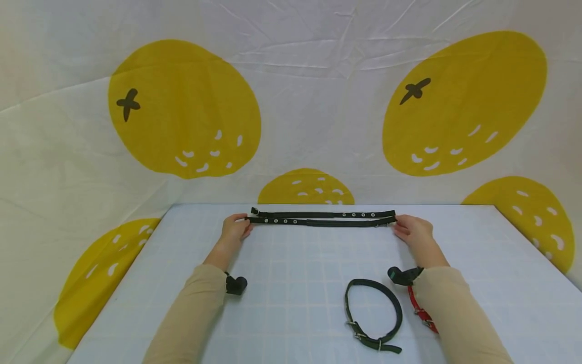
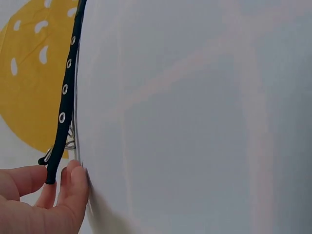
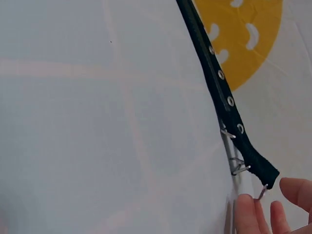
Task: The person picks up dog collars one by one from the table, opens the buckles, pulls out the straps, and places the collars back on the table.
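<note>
Two dark collars [image 1: 325,223] with metal eyelets lie stretched nearly parallel along the table's far edge. At the left, the left hand [image 1: 234,228] pinches the eyelet end of the nearer collar between thumb and fingers; its thumb [image 2: 34,179] touches the strap in the left wrist view. The right hand [image 1: 414,231] is at the collars' right ends. In the right wrist view, its loosely bent fingers [image 3: 247,214] touch a metal ring by the strap end [image 3: 263,170], while the thumb stands slightly apart.
A dark green collar [image 1: 396,298], buckled into a loop, lies on the near right of the white table [image 1: 291,313]. Beside it a red collar [image 1: 420,312] is partly hidden under the right sleeve. A cloth with yellow fruit shapes [image 1: 186,108] hangs behind.
</note>
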The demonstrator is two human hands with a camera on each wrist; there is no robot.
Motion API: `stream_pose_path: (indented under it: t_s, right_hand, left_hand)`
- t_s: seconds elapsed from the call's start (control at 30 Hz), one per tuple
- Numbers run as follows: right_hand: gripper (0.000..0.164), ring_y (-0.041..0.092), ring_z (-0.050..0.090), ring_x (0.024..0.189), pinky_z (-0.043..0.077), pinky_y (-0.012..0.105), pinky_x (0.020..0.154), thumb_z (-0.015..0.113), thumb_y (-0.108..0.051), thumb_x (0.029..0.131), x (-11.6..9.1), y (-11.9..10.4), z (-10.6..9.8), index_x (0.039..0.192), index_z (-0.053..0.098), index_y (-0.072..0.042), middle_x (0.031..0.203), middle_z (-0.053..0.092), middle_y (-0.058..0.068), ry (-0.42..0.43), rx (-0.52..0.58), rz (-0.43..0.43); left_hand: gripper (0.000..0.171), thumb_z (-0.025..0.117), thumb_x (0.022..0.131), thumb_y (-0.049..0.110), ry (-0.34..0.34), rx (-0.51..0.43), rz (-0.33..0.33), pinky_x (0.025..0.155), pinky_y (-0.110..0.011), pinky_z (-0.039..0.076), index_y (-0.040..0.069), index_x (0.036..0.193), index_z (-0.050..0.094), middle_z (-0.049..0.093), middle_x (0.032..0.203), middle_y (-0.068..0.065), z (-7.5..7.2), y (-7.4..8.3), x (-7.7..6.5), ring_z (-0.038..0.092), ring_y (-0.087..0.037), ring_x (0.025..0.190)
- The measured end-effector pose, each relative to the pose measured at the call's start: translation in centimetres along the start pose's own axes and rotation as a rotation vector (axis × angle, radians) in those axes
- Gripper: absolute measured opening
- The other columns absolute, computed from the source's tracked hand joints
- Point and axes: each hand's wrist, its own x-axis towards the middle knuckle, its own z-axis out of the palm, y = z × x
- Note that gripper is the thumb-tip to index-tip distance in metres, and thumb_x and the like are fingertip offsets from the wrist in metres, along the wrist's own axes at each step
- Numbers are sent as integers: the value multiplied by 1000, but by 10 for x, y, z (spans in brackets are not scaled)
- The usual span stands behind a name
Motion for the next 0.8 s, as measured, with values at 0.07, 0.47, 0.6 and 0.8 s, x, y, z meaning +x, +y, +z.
stream_pose_path:
  t_s: [0.07, 0.47, 0.6, 0.8]
  right_hand:
    - [27, 13, 62, 78, 52, 30, 81, 64, 0, 84, -4, -2, -2, 107, 52, -8, 98, 58, 6, -2, -7, -5]
    - [66, 18, 37, 130, 40, 29, 97, 57, -23, 93, -6, -17, -28, 149, 22, -19, 151, 26, 3, -42, -151, 26]
    - [68, 20, 34, 132, 40, 29, 96, 57, -26, 93, -12, -19, -33, 149, 20, -18, 152, 24, 4, -104, -226, -16]
    - [71, 24, 41, 126, 38, 30, 98, 60, -27, 91, -24, -19, -37, 149, 21, -14, 141, 37, 10, -207, -322, -77]
  left_hand:
    - [41, 47, 94, 0, -6, 23, -6, 63, -16, 48, -6, 135, 40, 55, 99, -14, -3, 1, -1, 54, -6, 68]
    - [41, 48, 95, 5, -39, 100, -24, 70, -22, 50, -2, 135, 39, 49, 115, -19, -13, 4, -14, 52, -17, 88]
    - [37, 48, 94, 4, -67, 105, -14, 72, -24, 51, -4, 130, 43, 49, 114, -19, -14, 7, -24, 53, -18, 89]
    - [33, 50, 95, 5, -210, 189, -13, 83, -33, 51, -4, 126, 46, 50, 120, -21, -9, 9, -47, 52, -25, 97]
